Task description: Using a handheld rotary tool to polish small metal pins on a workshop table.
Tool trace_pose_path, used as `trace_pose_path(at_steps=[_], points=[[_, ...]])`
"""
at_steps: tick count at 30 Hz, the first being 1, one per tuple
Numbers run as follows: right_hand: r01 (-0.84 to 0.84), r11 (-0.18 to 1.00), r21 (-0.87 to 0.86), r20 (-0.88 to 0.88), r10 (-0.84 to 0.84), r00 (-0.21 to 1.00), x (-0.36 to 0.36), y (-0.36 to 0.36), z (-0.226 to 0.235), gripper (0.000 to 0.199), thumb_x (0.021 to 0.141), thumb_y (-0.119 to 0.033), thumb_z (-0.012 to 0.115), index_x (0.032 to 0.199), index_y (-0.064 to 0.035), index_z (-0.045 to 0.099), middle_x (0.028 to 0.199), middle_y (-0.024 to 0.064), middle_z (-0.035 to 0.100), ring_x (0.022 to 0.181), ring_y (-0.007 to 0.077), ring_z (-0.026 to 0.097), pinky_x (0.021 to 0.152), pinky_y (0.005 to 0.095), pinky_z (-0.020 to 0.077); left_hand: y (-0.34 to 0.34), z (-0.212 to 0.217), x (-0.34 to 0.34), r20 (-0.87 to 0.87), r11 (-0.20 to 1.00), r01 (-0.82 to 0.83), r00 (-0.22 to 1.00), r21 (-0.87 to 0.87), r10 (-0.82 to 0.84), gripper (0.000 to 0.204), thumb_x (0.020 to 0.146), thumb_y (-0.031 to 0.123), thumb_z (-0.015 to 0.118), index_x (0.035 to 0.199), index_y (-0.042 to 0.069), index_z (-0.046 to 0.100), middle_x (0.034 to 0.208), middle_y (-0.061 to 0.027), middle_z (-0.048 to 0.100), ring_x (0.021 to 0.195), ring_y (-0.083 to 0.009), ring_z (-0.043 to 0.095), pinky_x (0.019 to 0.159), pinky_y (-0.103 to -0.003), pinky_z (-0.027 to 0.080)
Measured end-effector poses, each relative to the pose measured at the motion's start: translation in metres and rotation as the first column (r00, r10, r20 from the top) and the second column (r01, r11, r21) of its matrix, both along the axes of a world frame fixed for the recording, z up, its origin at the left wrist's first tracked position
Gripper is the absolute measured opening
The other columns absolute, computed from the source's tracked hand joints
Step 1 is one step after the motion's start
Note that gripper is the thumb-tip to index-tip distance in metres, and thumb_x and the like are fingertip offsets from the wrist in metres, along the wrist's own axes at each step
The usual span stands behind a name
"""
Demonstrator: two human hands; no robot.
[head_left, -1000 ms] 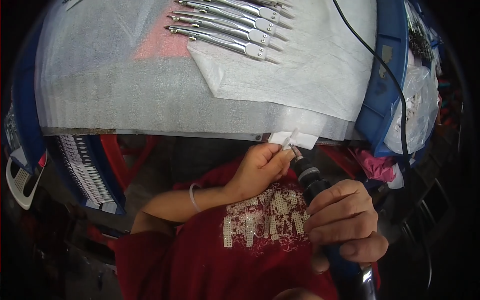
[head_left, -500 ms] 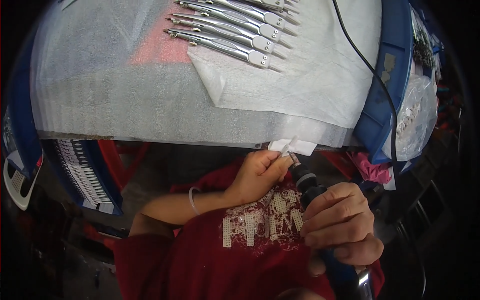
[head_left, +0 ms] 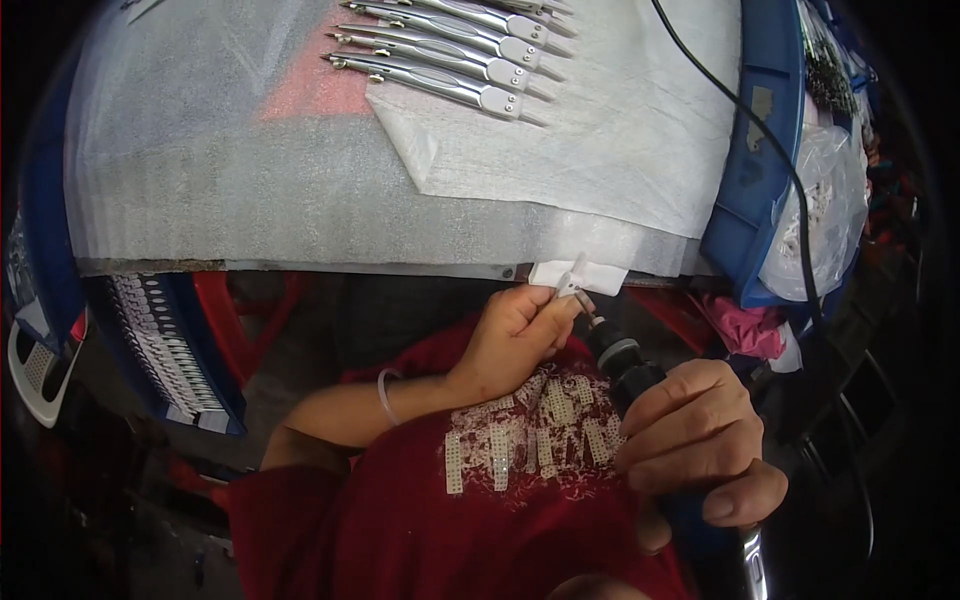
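My left hand is closed at the table's front edge, with thumb and fingers pinching a silvery drawing compass. Only the compass's pale head and its pointed handle show; the legs are hidden in the hand. In my right hand is a dark power screwdriver, gripped round its body and tilted up to the left. The bit ends right by the compass head; whether it touches a screw I cannot tell. Behind the compass lies a small white piece on the table edge.
Several finished-looking compasses lie in a row on white foam sheet over the table. A black cable hangs down at the right, past a blue bin and a clear plastic bag. At the left stands a blue tray of metal parts.
The screwdriver and my right hand have shifted slightly right, away from my left hand. More of the compass head shows above my left fingers. The table appears a little higher in view.
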State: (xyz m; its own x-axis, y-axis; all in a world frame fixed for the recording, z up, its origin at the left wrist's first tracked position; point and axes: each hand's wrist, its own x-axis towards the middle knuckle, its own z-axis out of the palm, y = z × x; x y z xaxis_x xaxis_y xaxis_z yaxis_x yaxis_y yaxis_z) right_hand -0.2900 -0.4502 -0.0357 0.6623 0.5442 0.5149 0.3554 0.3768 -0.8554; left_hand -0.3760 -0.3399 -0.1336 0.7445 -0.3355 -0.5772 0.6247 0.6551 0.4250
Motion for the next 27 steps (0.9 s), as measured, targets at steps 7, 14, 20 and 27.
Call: trace_pose_path(at_steps=[7, 14, 20, 27], points=[[0.011, 0.999, -0.035, 0.001, -0.011, 1.000, 0.0043, -0.0006, -0.0016, 0.040, 0.075, -0.011, 0.078, 0.098, -0.0058, 0.046, 0.070, 0.0136, 0.064, 0.057, 0.0227, 0.062, 0.052, 0.0319, 0.0538, -0.0007, 0.0014, 0.0011, -0.015, 1.000, 0.010, 1.000, 0.027, -0.009, 0.021, 0.097, 0.017, 0.052, 0.100, 0.000, 0.064, 0.062, 0.0063, 0.047, 0.054, -0.0011, 0.039, 0.048, -0.017, 0.030], [0.021, 1.000, -0.007, -0.015, -0.021, 1.000, 0.0034, -0.0012, -0.0033, 0.038, 0.075, -0.011, 0.078, 0.096, -0.0057, 0.046, 0.071, 0.0139, 0.064, 0.056, 0.0221, 0.062, 0.051, 0.0309, 0.0536, -0.0003, 0.0038, 0.0018, -0.012, 0.997, 0.029, 1.000, 0.075, -0.028, 0.022, 0.097, 0.017, 0.052, 0.099, 0.000, 0.065, 0.062, 0.0060, 0.048, 0.054, -0.0013, 0.040, 0.049, -0.017, 0.031], [0.021, 0.999, -0.027, -0.013, -0.021, 1.000, 0.0039, 0.0021, -0.0042, 0.036, 0.075, -0.011, 0.078, 0.091, -0.0059, 0.046, 0.070, 0.0130, 0.063, 0.056, 0.0208, 0.062, 0.050, 0.0297, 0.0531, -0.0017, 0.0029, -0.0010, -0.007, 0.994, 0.034, 0.999, 0.106, -0.033, 0.021, 0.096, 0.016, 0.052, 0.099, 0.000, 0.065, 0.063, 0.0055, 0.049, 0.055, -0.0016, 0.041, 0.049, -0.018, 0.032], [0.033, 0.999, -0.019, -0.052, -0.034, 0.998, 0.0020, 0.0067, -0.0021, 0.034, 0.076, -0.011, 0.078, 0.087, -0.0057, 0.046, 0.068, 0.0121, 0.063, 0.054, 0.0198, 0.061, 0.047, 0.0289, 0.0520, 0.0014, 0.0060, -0.0028, 0.008, 0.987, 0.087, 0.996, 0.137, -0.089, 0.021, 0.096, 0.016, 0.052, 0.100, 0.001, 0.066, 0.062, 0.0058, 0.049, 0.056, -0.0012, 0.041, 0.050, -0.018, 0.032]])
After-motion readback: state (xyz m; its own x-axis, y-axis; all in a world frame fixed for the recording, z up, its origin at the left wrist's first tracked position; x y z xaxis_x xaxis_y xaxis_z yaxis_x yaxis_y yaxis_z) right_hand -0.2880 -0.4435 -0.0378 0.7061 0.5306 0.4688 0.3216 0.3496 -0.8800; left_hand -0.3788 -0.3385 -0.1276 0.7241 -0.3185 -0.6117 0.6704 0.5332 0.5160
